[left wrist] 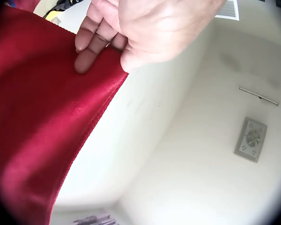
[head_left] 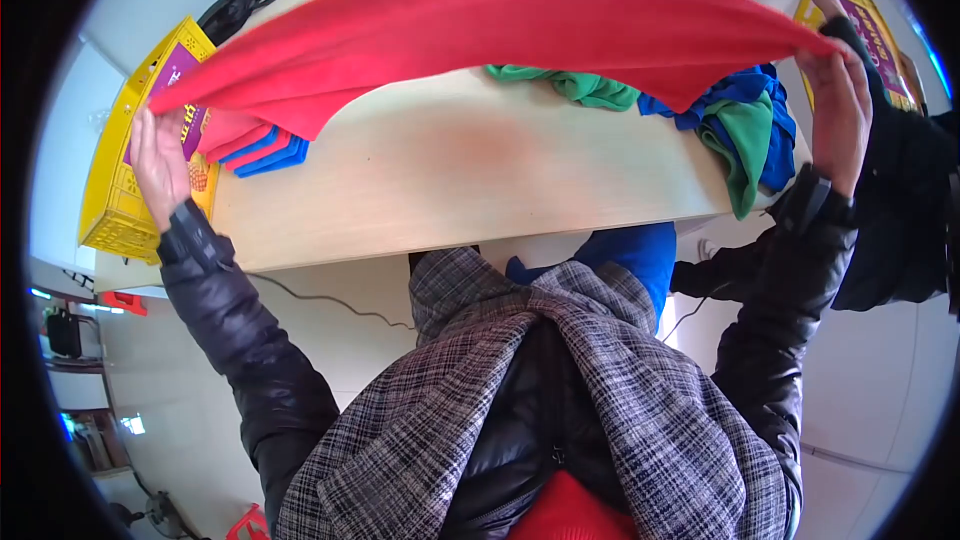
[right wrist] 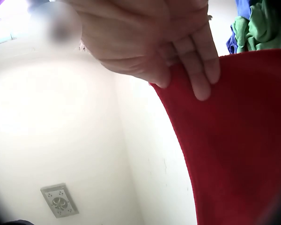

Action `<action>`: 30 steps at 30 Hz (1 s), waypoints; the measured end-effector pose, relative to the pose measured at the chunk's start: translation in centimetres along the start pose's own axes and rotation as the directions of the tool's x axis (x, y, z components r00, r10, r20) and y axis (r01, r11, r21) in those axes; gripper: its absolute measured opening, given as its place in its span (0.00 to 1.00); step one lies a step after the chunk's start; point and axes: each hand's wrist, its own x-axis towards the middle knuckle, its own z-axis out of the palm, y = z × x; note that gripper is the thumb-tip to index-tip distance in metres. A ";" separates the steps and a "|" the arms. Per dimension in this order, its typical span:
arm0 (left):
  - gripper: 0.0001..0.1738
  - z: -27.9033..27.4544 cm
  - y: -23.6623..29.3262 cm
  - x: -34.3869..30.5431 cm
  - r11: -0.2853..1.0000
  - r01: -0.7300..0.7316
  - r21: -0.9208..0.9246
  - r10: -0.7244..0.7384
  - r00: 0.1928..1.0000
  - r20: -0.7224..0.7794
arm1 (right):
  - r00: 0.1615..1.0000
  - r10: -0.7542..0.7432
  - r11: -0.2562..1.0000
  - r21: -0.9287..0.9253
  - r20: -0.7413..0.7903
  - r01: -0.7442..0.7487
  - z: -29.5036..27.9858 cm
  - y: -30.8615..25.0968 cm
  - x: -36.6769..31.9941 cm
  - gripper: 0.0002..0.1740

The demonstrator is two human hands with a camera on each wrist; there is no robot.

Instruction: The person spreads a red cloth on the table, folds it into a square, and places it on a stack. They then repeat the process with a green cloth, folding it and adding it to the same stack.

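A red cloth (head_left: 480, 20) is stretched wide in the air above the table, its middle bowed away from the body. My left hand (head_left: 160, 165) pinches one corner at the left, and my right hand (head_left: 838, 115) pinches the opposite corner at the right. In the left wrist view the thumb and fingers of the left hand (left wrist: 145, 28) hold the red cloth (left wrist: 47, 103) at its corner. The right wrist view has the right hand (right wrist: 145, 42) gripping the red cloth (right wrist: 239, 122) between thumb and fingers, with its edge hanging down.
Folded red and blue cloths (head_left: 272, 152) lie stacked at the table's (head_left: 430, 190) left, beside a yellow crate (head_left: 125, 180). Loose green and blue cloths (head_left: 740, 140) lie at the right, more at the back. A person in dark clothes (head_left: 900, 200) stands at the right near another yellow crate (head_left: 880, 50).
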 end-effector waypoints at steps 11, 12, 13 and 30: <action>0.09 -12.4 -7.2 -16.5 0.865 0.496 0.082 -0.488 0.867 -0.097 | 0.678 0.713 0.701 -0.197 0.177 -0.686 -0.6 3.9 -13.0 0.06; 0.09 -12.3 -7.5 -17.4 0.869 0.487 0.085 -0.480 0.872 -0.095 | 0.684 0.707 0.707 -0.191 0.179 -0.681 -1.1 4.7 -13.8 0.06; 0.09 -12.1 -7.4 -17.8 0.863 0.489 0.124 -0.489 0.872 -0.037 | 0.660 0.721 0.693 -0.214 0.210 -0.689 -1.2 4.8 -13.8 0.06; 0.08 -6.1 -5.3 -13.2 0.965 0.260 -0.018 -0.259 0.964 0.067 | 0.871 0.488 0.856 -0.226 0.053 -0.465 -0.6 4.5 -14.1 0.07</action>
